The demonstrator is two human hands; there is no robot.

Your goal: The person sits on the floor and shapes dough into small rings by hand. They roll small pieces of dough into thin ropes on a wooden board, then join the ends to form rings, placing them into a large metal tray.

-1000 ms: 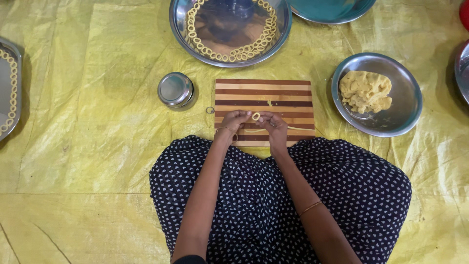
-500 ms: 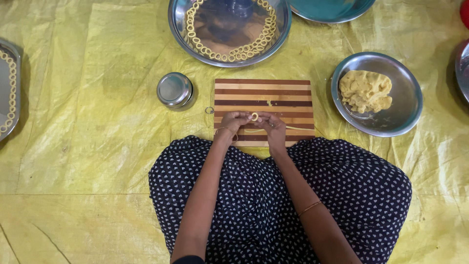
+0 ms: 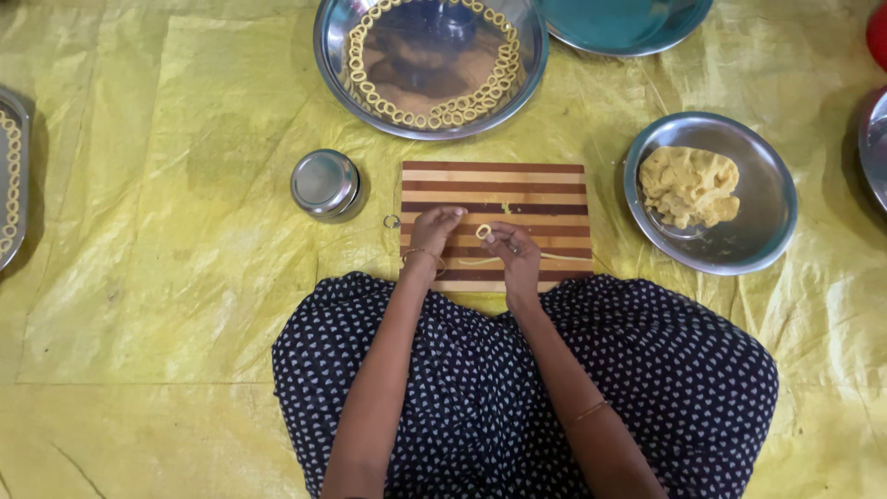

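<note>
Currently both hands sit over the striped cutting board (image 3: 494,199): right hand (image 3: 514,251) pinches a small dough ring (image 3: 483,231) at its fingertips, left hand (image 3: 434,231) is curled just beside it, holding nothing I can see. A thin dough strand (image 3: 476,261) lies on the board under them. Risk: ring is soft (join looks barely pressed), so a hard pinch could flatten or split it. Finished rings (image 3: 443,113) line the big steel plate (image 3: 329,46) beyond; dough lump (image 3: 688,185) sits in the right-hand bowl (image 3: 767,236).

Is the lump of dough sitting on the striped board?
No, the dough lies in a metal plate beside the board.
</note>
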